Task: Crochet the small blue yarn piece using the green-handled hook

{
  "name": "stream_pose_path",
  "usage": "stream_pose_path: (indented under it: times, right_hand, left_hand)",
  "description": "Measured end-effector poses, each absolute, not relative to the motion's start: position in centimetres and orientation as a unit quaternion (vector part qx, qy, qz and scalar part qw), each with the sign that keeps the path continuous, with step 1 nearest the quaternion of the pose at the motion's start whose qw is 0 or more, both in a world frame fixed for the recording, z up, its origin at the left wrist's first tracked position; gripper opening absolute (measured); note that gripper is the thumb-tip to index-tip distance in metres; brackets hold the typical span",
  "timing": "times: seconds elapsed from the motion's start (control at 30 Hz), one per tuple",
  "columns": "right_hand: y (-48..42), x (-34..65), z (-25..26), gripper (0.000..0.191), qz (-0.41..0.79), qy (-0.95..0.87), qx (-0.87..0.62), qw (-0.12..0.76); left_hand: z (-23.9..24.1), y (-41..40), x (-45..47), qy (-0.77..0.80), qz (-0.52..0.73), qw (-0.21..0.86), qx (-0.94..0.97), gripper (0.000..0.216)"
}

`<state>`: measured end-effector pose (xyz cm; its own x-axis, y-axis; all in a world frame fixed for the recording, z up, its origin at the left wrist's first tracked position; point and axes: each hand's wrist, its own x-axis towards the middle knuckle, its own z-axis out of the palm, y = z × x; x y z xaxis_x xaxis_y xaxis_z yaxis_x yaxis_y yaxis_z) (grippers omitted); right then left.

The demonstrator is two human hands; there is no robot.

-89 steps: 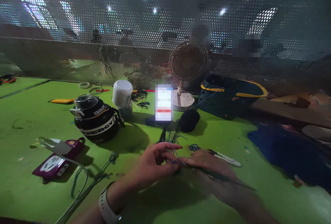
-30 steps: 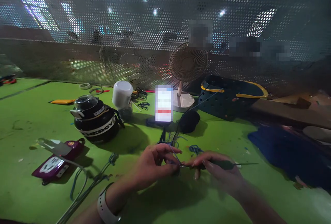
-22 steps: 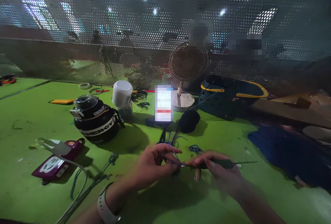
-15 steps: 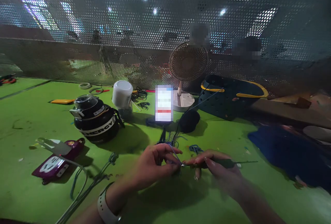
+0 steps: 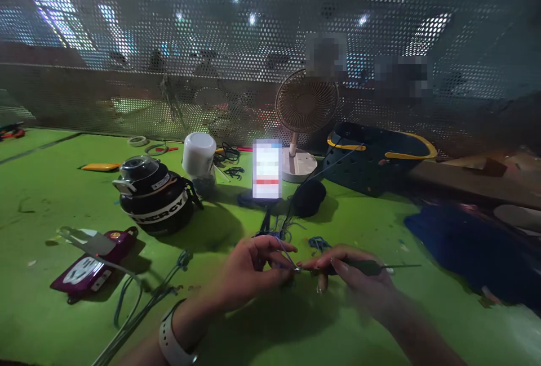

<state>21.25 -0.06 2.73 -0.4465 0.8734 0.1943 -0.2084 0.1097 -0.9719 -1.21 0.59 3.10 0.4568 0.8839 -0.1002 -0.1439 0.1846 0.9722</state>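
My left hand (image 5: 257, 267) is closed in a pinch, with blue yarn (image 5: 287, 248) running over its fingers to the pinched point. What small piece of yarn work lies under the fingertips is mostly hidden. My right hand (image 5: 355, 273) grips a crochet hook (image 5: 372, 267) by its dark handle; a thin metal end sticks out to the right. The hook's working tip (image 5: 298, 269) meets the yarn at my left fingertips. Just beyond the hands lie a loose blue yarn bundle (image 5: 319, 243) and a dark yarn ball (image 5: 310, 198).
A lit phone (image 5: 267, 170) stands ahead, before a fan (image 5: 306, 101). On the left are a black bottle (image 5: 154, 200), a white jar (image 5: 199, 152), a purple power strip (image 5: 95, 267) and cords (image 5: 147, 304). On the right are a basket (image 5: 372, 163) and blue cloth (image 5: 465, 253).
Both hands keep nearly the same pose, with the hook tip still at the yarn. The whole view has shifted very slightly.
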Motion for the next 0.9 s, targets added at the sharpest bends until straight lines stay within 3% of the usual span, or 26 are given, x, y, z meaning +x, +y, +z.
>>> stream_pose_path:
  times: [0.67, 0.9]
  right_hand:
    - [-0.4, 21.5, 3.0, 0.018, 0.570, -0.612, -0.342, 0.429]
    - [-0.6, 21.6, 3.0, 0.023, 0.500, -0.668, -0.411, 0.368]
  left_hand:
    - [3.0, 0.4, -1.1, 0.375, 0.369, 0.658, 0.540, 0.030]
    - [3.2, 0.5, -0.8, 0.431, 0.346, 0.543, 0.633, 0.030]
